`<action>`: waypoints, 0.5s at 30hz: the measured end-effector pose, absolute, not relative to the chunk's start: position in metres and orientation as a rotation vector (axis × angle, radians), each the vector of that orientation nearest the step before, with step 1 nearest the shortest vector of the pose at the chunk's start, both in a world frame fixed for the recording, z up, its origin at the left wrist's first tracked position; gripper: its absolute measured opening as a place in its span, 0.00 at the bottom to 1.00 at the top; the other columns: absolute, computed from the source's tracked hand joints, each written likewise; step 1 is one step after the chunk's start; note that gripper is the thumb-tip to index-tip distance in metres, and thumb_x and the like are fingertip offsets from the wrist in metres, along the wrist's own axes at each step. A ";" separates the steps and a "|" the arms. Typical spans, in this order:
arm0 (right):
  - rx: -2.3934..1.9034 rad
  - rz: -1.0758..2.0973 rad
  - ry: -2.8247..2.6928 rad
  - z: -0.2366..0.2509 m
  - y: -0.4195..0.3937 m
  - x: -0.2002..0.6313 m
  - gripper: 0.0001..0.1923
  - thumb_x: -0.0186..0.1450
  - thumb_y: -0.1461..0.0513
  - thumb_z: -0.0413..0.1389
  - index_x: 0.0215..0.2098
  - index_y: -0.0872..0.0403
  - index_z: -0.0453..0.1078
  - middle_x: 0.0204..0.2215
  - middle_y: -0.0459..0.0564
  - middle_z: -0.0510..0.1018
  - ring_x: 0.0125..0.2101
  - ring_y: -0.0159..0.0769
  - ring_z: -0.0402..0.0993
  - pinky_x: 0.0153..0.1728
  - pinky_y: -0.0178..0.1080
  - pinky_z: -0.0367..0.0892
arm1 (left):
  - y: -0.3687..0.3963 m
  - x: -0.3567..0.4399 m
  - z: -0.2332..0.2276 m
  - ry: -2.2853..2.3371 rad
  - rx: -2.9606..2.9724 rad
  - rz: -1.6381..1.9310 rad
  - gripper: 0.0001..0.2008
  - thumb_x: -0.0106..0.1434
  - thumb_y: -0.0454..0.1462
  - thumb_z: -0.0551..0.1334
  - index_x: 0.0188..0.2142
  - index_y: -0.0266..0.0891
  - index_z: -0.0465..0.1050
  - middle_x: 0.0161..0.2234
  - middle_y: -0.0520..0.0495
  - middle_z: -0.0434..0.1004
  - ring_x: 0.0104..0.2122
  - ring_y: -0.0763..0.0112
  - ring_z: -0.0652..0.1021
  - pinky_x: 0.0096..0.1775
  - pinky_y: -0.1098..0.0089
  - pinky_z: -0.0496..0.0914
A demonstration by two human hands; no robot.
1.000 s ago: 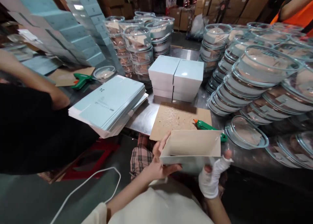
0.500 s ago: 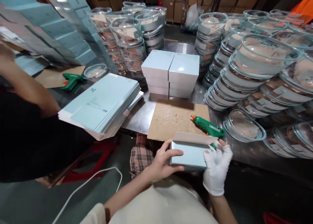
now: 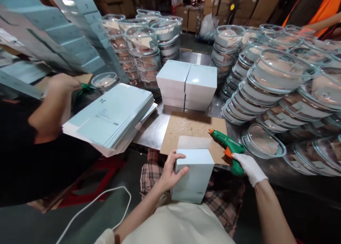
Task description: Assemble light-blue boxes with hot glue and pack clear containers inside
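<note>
My left hand (image 3: 172,171) grips the left side of a light blue carton box (image 3: 194,176), its thumb lying along the near side and its fingers over the top edge. The box stands upright on my lap against the table edge, with a white flap (image 3: 194,143) sticking out at its far side. My right hand (image 3: 250,168), in a white glove, has its fingers closed at the handle of a green hot glue gun (image 3: 227,141) with an orange trigger and nozzle. The gun lies over a glue-specked cardboard sheet (image 3: 183,125).
Two closed boxes (image 3: 201,84) stand behind the cardboard. Flat box blanks (image 3: 114,112) are piled at left. Stacked glass bowls (image 3: 266,80) crowd the right, with more stacks (image 3: 144,55) behind. A co-worker's hand (image 3: 62,86) is near another green glue gun (image 3: 84,89).
My right hand has left the box and moved right to the glue gun. My left hand has kept the box, now turned upright with its flap away from me. The co-worker's hand moved right.
</note>
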State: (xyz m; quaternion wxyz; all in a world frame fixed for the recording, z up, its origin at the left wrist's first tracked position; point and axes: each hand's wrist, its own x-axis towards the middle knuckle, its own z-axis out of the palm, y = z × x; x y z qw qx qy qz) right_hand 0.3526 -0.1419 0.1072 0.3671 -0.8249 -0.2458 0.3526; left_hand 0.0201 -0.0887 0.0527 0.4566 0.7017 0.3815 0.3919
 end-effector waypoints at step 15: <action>-1.637 0.622 -1.056 0.103 -0.183 0.288 0.30 0.68 0.39 0.55 0.21 0.51 0.65 0.17 0.49 0.71 0.17 0.34 0.67 0.16 0.38 0.66 | -0.091 0.049 0.095 1.030 1.829 0.987 0.18 0.67 0.48 0.67 0.52 0.44 0.76 0.49 0.42 0.71 0.51 0.55 0.79 0.49 0.62 0.75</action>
